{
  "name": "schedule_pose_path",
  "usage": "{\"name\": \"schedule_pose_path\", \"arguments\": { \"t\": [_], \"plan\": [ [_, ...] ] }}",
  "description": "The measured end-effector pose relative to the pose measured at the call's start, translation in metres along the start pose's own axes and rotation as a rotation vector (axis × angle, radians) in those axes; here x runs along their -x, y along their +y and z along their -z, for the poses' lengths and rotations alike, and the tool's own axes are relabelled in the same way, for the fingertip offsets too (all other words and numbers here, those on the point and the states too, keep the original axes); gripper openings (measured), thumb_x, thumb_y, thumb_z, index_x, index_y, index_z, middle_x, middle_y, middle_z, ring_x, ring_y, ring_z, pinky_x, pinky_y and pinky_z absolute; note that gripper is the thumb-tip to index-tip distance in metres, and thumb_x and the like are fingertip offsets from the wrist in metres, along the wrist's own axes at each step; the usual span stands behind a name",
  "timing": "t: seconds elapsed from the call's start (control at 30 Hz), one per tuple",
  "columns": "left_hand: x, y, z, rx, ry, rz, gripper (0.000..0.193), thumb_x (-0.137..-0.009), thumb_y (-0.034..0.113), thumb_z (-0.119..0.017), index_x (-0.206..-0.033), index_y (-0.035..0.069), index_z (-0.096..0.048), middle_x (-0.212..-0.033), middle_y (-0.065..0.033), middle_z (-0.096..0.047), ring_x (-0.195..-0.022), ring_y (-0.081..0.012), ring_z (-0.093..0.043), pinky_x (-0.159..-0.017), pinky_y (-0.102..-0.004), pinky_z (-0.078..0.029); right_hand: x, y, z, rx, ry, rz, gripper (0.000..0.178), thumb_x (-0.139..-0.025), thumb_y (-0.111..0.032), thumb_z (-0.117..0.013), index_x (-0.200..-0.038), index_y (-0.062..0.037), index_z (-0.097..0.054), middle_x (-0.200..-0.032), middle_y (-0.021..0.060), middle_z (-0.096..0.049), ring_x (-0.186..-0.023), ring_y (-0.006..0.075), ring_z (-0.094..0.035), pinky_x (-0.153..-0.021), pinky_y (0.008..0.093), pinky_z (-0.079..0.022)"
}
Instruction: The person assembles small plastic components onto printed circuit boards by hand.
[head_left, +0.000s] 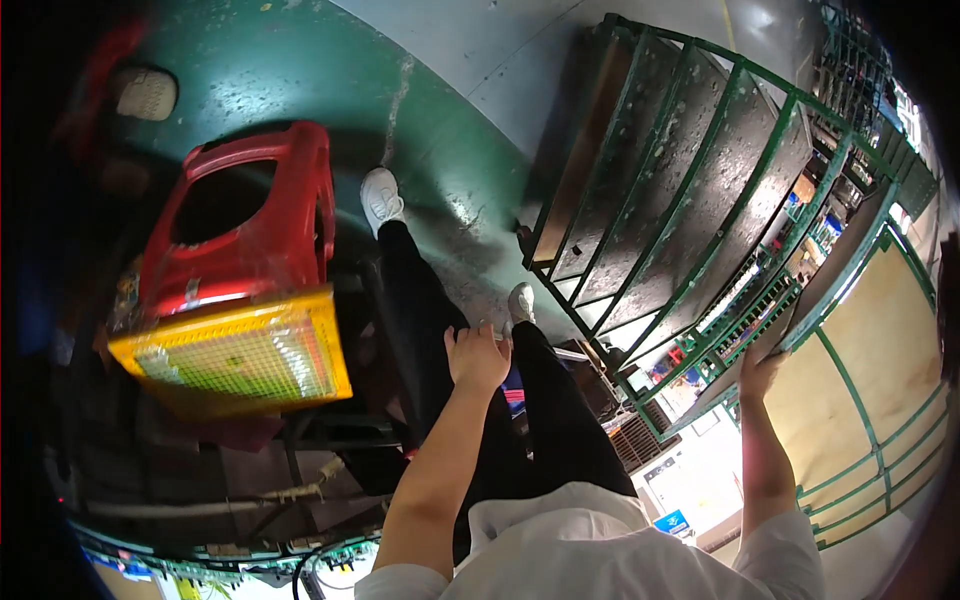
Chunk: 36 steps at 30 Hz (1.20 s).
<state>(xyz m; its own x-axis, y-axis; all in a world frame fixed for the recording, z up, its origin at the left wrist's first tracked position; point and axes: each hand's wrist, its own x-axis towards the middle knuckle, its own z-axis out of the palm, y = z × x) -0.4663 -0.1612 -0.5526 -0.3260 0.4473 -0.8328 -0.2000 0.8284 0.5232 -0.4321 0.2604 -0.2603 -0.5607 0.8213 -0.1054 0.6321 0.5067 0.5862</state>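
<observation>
Hanging loose over the person's dark trouser legs, the left hand [478,357] holds nothing; its fingers are relaxed and slightly spread, close to the thigh, though whether it touches the cloth cannot be told. The right hand [762,368] reaches out to the right and rests against the near edge of a green metal rack [690,190], fingers curled on the frame where it meets a pale wooden panel [880,340]. Two white shoes [381,197] stand on the green floor [300,70] beyond the hands. Farther left, a red plastic stool [245,215] sits behind a yellow mesh crate [235,355].
</observation>
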Motion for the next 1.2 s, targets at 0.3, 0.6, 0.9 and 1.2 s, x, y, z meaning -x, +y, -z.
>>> {"name": "schedule_pose_path", "arguments": {
  "t": [0.3,0.6,0.9,1.2],
  "plan": [
    [-0.024,-0.002,-0.038,0.002,0.078,-0.070,0.019,-0.077,0.028,-0.060,-0.085,0.011,-0.060,-0.083,-0.0064,-0.064,-0.082,-0.0254,-0.060,-0.085,-0.0383,-0.038,-0.005,0.048,-0.019,-0.123,0.068,0.215,0.093,-0.082,-0.037,-0.059,-0.140,0.0027,0.002,-0.136,0.0318,-0.027,-0.123,0.0448,-0.035,-0.103,0.0465,-0.029],
    [-0.038,0.010,-0.059,-0.140,0.086,-0.111,0.014,-0.076,0.023,-0.063,-0.079,0.011,-0.058,-0.072,-0.0030,-0.061,-0.072,-0.0240,-0.060,-0.072,-0.0387,-0.043,0.005,0.045,-0.032,-0.498,0.119,0.113,0.075,-0.088,-0.014,-0.055,-0.141,-0.0010,-0.004,-0.139,0.0253,-0.021,-0.125,0.0345,-0.030,-0.104,0.0427,-0.024],
    [-0.056,0.043,-0.067,-0.117,0.231,-0.060,0.012,-0.077,0.020,-0.057,-0.074,0.009,-0.059,-0.072,-0.0076,-0.062,-0.072,-0.0285,-0.060,-0.070,-0.0412,-0.044,0.012,0.082,-0.051,-0.735,0.076,0.156,0.072,-0.084,0.005,-0.043,-0.141,0.0030,-0.001,-0.142,0.0211,-0.021,-0.130,0.0284,-0.024,-0.108,0.0359,-0.016],
    [-0.022,0.069,-0.092,-0.004,0.291,0.241,0.026,-0.078,0.030,-0.059,-0.088,0.007,-0.064,-0.084,-0.0148,-0.065,-0.082,-0.0342,-0.062,-0.074,-0.0436,-0.049,-0.006,0.048,-0.016,-0.706,0.110,0.259,0.063,-0.066,0.002,-0.055,-0.126,0.0052,-0.034,-0.138,0.0277,-0.027,-0.130,0.0446,-0.025,-0.107,0.0502,-0.020]
  ]
}}
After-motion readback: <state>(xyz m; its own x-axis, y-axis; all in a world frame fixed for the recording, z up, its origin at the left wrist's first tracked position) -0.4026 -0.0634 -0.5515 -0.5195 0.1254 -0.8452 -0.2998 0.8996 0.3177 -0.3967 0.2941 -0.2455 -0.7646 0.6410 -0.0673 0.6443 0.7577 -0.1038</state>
